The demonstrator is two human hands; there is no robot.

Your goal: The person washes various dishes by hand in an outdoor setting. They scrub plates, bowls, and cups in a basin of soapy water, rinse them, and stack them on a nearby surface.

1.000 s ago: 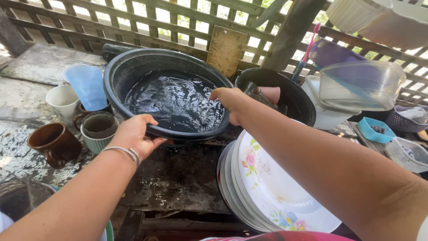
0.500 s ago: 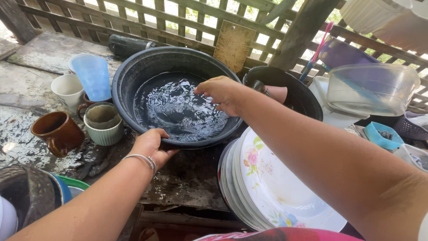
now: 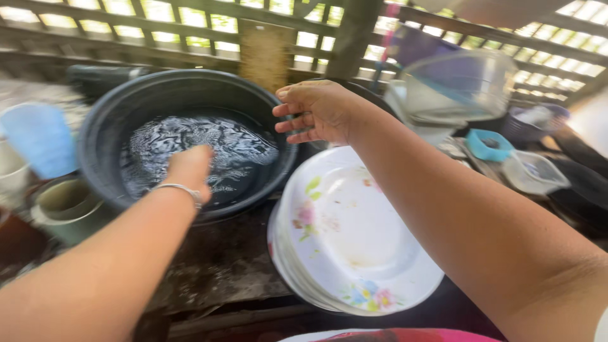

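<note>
A big black basin (image 3: 101, 126) of rippling water stands at centre left. My left hand (image 3: 187, 168), a metal bangle on its wrist, reaches over the basin's near rim above the water; motion blur hides its fingers. My right hand (image 3: 316, 111) hovers over the basin's right rim with fingers spread and nothing in it. Under my right forearm lies a stack of white plates with flower prints (image 3: 345, 234).
A green cup (image 3: 63, 204) and a pale blue tumbler (image 3: 39, 138) stand left of the basin. Clear plastic containers (image 3: 456, 85) and a small blue tub (image 3: 489, 144) sit at the right. A wooden lattice (image 3: 190, 31) closes the back.
My left hand has left the basin's front rim and moved forward over the water. My right hand has drawn back from above the water to the basin's right rim. The view shifted left.
</note>
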